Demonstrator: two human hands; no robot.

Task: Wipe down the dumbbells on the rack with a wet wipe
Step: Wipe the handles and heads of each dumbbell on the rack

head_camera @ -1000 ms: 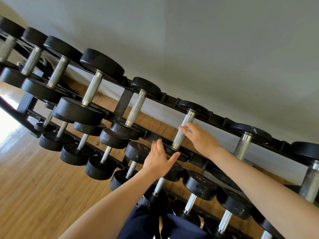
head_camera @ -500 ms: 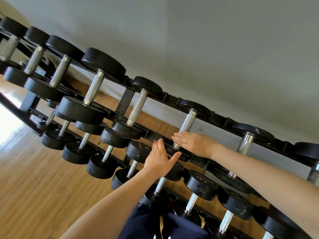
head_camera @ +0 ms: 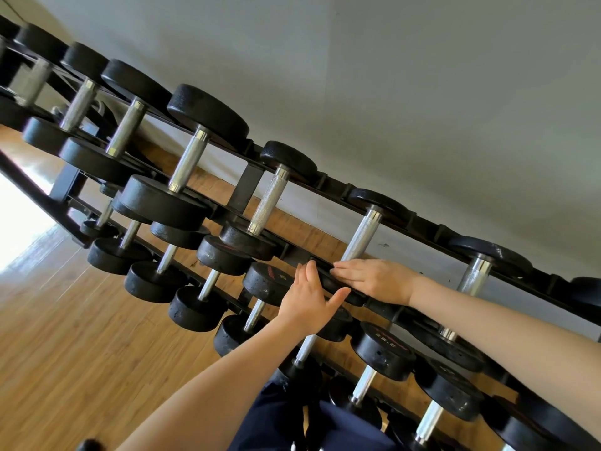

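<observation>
Black dumbbells (head_camera: 208, 177) fill a dark rack (head_camera: 426, 222) running from upper left to lower right of the frame. At centre, the right hand (head_camera: 377, 279) lies flat, fingers straight, on a top-tier dumbbell's near head (head_camera: 341, 286). The left hand (head_camera: 307, 301), fingers extended and thumb spread, touches that head's edge. No wipe is visible; it may be hidden under the right hand.
</observation>
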